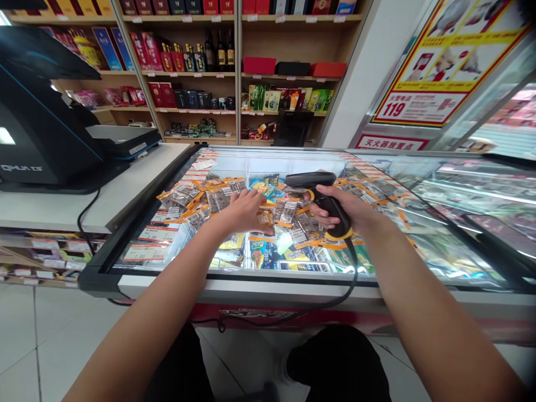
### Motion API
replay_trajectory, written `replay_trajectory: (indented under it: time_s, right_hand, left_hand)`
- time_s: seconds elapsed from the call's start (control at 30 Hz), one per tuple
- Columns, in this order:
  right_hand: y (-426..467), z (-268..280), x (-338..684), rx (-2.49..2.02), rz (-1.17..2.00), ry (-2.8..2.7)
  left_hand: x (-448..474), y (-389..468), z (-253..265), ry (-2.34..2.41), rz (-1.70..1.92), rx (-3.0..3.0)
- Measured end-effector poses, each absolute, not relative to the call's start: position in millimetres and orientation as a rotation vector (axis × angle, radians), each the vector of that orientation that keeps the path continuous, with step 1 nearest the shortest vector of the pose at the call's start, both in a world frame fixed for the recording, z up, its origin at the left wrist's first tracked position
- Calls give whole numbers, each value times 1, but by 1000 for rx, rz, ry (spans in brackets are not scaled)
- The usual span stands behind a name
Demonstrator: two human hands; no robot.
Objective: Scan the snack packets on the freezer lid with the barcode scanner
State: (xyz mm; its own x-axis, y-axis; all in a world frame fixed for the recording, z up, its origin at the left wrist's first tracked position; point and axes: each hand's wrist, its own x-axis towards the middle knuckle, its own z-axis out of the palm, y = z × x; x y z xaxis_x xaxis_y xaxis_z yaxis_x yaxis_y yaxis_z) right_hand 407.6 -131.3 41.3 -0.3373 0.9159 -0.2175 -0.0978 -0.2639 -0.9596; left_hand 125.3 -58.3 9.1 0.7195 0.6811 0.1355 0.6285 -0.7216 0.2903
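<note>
My right hand (345, 207) is wrapped round the handle of a black and yellow barcode scanner (310, 180), raised over the glass top of a chest freezer. A cable runs down from its handle. Left of it, my left hand (245, 212) grips a small clear snack packet (265, 221) with orange edges between thumb and fingers. Many similar snack packets (218, 199) with barcode labels lie spread over the glass around both hands. Beneath the glass, colourful frozen goods (262, 254) show through.
On the left, a counter (142, 167) bears a black checkout machine (46, 123) with a scale plate. The scanner cable (293, 315) hangs across the freezer's front (251, 283). Shelves (188, 74) of bottles and boxes stand behind. Price labels (146, 252) lie at the freezer's left side.
</note>
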Motion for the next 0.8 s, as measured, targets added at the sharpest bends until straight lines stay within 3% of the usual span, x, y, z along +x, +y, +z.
replay_trajectory:
  time_s: [0.37, 0.8]
  right_hand:
    - [-130, 41, 411, -1045, 1736, -1214]
    - [-143, 36, 409, -977, 1823, -1576]
  left_hand:
    - [111, -44, 16, 688, 814, 2430]
    - [106, -39, 21, 592, 974, 2280]
